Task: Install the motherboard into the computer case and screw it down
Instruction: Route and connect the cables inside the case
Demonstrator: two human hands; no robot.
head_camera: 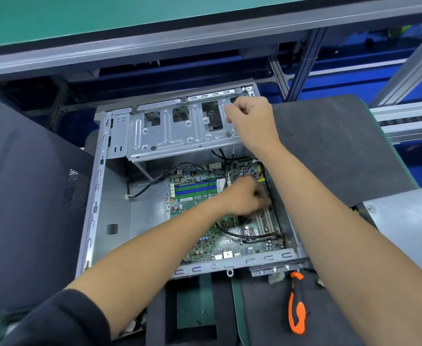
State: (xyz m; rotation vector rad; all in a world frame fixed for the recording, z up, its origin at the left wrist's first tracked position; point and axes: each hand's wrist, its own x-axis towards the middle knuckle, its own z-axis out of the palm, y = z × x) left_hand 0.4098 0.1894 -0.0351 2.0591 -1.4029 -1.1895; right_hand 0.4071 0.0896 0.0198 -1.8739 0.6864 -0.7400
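The open metal computer case (pixel 97 196) lies flat on a dark mat. Inside it, on the floor at the right, sits the green motherboard (pixel 205 236) with blue and green memory slots; black cables run over it. My left hand (pixel 242 198) reaches down over the board's right side with curled fingers. It is blurred, and I cannot tell whether it holds anything. My right hand (pixel 251 121) is at the far right end of the silver drive cage (pixel 180 136), fingers curled at the cage's edge as if gripping it.
An orange and black screwdriver (pixel 296 305) lies on the mat in front of the case, near its right corner. A dark side panel (pixel 22 196) stands at the left. A grey metal plate (pixel 404 221) lies at the right. A conveyor frame (pixel 205 38) runs behind.
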